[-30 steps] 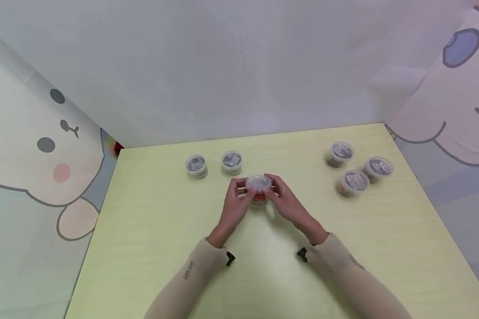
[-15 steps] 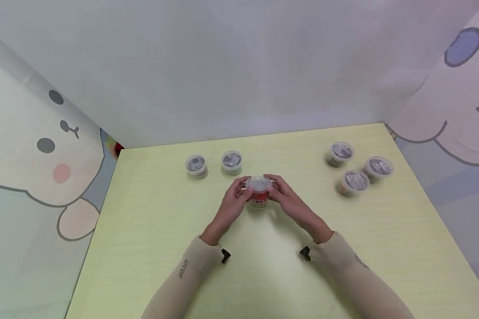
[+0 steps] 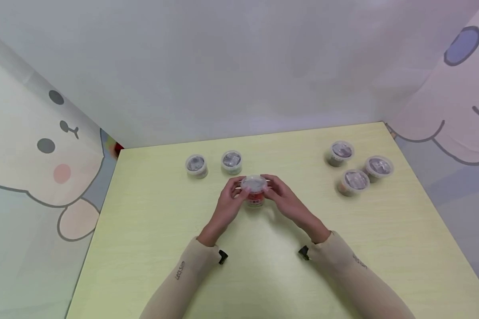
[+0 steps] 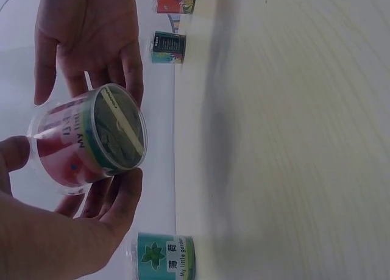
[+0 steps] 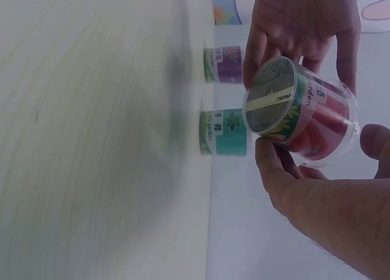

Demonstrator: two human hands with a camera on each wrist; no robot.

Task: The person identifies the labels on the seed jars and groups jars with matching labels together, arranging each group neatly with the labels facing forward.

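at the left of the table (image 3: 143, 212) stands a lidded tub (image 3: 196, 165), with a second tub (image 3: 231, 161) near it. closer to the person, the left hand (image 3: 228, 203) is partly closed, fingers bent round the left side of the red tub (image 3: 256, 199) and thumb up by its rim. this tub is upright, held off the table between the two hands. its wall looks like thin, fairly stiff plastic, so it is probably light, a bit slippery, and liable to dent or crack under a hard squeeze. the straight side wall below the clear lid (image 3: 253, 182) seems the best place to hold, with gentle, even pressure; lifting by the lid alone might pop it off. the right hand (image 3: 288, 201) is also partly closed, gripping the tub's other side. farther right, well apart, three tubs (image 3: 356, 180) stand close together.
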